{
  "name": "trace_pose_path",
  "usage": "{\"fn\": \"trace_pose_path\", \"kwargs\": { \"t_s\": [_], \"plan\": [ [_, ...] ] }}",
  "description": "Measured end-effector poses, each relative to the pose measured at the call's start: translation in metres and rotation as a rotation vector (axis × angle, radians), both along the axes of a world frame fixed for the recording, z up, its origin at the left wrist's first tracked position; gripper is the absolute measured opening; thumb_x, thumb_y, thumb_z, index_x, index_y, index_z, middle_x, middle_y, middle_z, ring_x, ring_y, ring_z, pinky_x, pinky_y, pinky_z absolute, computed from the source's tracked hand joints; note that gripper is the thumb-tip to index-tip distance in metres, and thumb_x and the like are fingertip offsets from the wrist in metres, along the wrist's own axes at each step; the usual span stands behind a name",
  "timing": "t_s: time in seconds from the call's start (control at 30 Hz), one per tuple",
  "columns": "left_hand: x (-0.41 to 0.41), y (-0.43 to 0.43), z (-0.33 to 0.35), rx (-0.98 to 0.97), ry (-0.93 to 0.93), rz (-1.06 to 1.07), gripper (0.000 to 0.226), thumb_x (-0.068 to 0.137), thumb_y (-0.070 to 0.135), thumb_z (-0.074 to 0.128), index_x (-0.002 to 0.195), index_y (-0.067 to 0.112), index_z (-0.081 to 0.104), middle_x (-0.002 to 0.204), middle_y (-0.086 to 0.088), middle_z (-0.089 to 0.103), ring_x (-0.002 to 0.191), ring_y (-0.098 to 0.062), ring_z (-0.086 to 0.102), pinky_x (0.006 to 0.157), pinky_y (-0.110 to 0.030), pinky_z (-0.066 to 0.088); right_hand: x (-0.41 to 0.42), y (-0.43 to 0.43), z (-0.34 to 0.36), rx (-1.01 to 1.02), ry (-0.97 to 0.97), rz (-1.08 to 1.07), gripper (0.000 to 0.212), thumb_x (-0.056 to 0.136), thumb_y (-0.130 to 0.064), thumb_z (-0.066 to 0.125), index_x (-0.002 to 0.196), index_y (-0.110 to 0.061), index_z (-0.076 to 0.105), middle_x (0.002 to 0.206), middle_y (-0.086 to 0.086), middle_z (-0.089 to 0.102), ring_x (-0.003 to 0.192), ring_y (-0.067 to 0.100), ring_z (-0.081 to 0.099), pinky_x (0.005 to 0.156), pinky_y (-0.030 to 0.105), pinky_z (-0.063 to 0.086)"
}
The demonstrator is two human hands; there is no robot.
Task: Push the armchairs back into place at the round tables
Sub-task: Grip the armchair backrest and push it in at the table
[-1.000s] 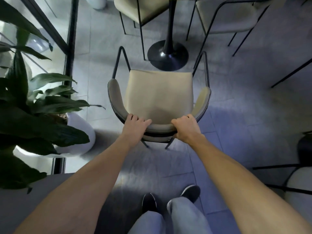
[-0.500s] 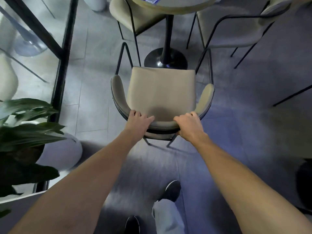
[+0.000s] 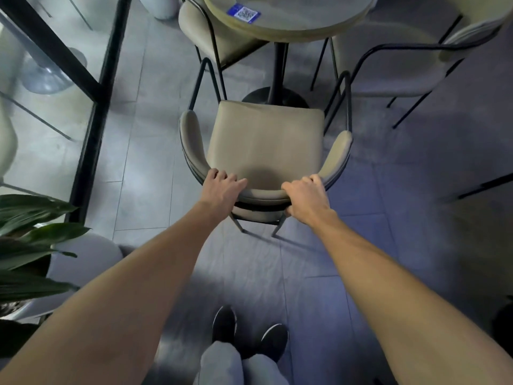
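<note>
A: Where's that armchair standing?

B: On the tiled floor, square in front of the person, with its seat facing the round counter. The front edge is near the black pedestal foot. Whether the seat reaches under the top, I can't tell from here.

A: And the hands?

B: Well apart, both clamped on the curved top of the backrest. The left hand has its fingers curled over the padded rim. The right hand wraps it too, thumb tucked underneath.

A: Is that a good place to hold?

B: The best, I'd think. The padding will give a little under the fingers, but there looks to be a stiff frame beneath, so the push should go straight through. With thin metal legs and a slim seat, I'd guess it's light enough to slide. The legs may scrape or catch on a tile joint, though.

A: Anything to mind?

B: The neighbouring chairs stand close, left and right of the counter. Its black arm tubes could knock their legs if it goes in crooked. Even pressure from both hands should keep it straight.
</note>
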State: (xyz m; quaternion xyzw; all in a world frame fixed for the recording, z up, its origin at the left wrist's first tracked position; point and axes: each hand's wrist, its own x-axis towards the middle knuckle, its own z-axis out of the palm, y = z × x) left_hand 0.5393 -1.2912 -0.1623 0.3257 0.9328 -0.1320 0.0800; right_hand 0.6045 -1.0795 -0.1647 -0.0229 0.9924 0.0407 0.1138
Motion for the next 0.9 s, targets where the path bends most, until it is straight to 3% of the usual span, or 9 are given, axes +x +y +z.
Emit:
{"fn": "trace_pose_path", "kwargs": {
  "t_s": [0.47, 0.9],
  "plan": [
    [-0.090, 0.037, -0.005, -0.002, 0.009, -0.069, 0.035, 0.086, 0.018, 0.062, 0.117, 0.023, 0.047, 0.108, -0.001, 0.060, 0.101, -0.031, 0.057, 0.094, -0.044, 0.036, -0.085, 0.036, -0.004, 0.020, -0.009, -0.052, 0.030, 0.077, -0.034, 0.074, 0.104, -0.027, 0.060, 0.102, -0.002, 0.069, 0.100, 0.025, 0.059, 0.089, 0.038, 0.035],
    [-0.128, 0.054, -0.003, 0.004, -0.016, -0.098, 0.051, 0.071, 0.003, 0.062, 0.115, 0.021, 0.044, 0.106, -0.002, 0.057, 0.098, -0.029, 0.054, 0.090, -0.045, 0.034, -0.126, 0.050, -0.005, 0.041, -0.054, -0.092, 0.037, 0.079, -0.028, 0.076, 0.111, -0.026, 0.059, 0.109, -0.001, 0.066, 0.105, 0.026, 0.056, 0.095, 0.039, 0.035]
  ]
}}
